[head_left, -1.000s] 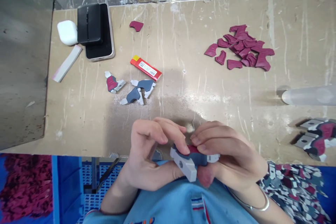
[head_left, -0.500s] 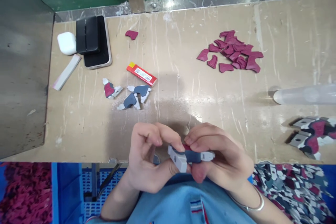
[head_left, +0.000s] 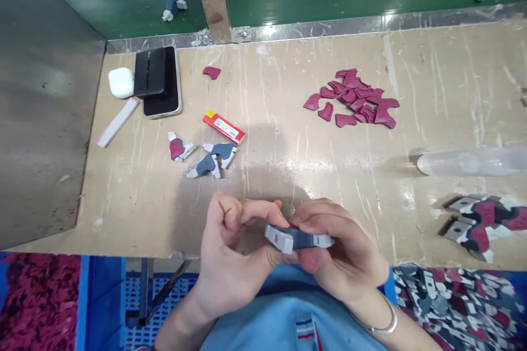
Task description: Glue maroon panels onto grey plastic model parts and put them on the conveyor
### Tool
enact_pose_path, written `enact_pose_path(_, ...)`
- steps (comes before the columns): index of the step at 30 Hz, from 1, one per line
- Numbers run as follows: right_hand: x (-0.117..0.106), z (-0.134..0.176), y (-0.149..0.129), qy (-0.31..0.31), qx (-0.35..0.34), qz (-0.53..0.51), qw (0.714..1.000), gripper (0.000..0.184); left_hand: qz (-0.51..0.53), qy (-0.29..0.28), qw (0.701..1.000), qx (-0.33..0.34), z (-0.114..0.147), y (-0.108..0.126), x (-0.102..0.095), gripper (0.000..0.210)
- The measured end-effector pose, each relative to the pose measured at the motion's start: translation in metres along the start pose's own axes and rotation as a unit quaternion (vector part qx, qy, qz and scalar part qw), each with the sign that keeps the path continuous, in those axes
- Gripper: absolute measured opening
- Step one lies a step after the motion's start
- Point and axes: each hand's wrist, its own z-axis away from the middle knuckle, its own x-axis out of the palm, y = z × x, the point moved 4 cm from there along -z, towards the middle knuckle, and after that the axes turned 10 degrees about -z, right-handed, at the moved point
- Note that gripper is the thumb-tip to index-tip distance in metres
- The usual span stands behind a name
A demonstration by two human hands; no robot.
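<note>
Near the table's front edge, my left hand (head_left: 241, 255) and my right hand (head_left: 343, 244) together pinch a grey and dark-blue plastic part (head_left: 302, 238). Its light-grey block end faces my left thumb and its narrow light tip points toward my right palm. A sliver of maroon shows on its top under my fingers; most of that face is hidden. Ahead on the left lie two blue-grey plastic parts (head_left: 206, 165) and one similar part with a maroon piece on it (head_left: 177, 148). A pile of maroon pieces (head_left: 362, 100) lies ahead to the right.
A red packet (head_left: 224, 127), a phone (head_left: 173, 88) under a black case (head_left: 150, 72), and a white case (head_left: 121, 83) sit left. A clear tube (head_left: 473, 163) and stacked parts (head_left: 480, 225) are right. Below stand bins of maroon pieces (head_left: 41, 307) and mixed parts (head_left: 461, 307).
The view has tilted up slightly, showing more of the green surface and another part on it at the far right. Both hands still hold the part, which has turned a little.
</note>
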Motion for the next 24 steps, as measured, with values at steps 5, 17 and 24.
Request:
enact_pose_path(5, 0.001, -0.005, 0.001, -0.002, -0.013, -0.031, 0.999, 0.013, -0.001, -0.005, 0.995, 0.095, -0.008, 0.003, -0.003, 0.052)
enact_pose_path(17, -0.003, -0.001, 0.004, 0.064, 0.000, -0.097, 0.993, 0.048, -0.186, -0.010, 0.942, 0.277, -0.024, 0.011, -0.017, 0.044)
enact_pose_path(24, -0.045, 0.009, 0.001, 0.102, -0.026, 0.057, 0.993, 0.043, -0.416, -0.071, 0.854, 0.305, -0.064, 0.015, -0.041, 0.034)
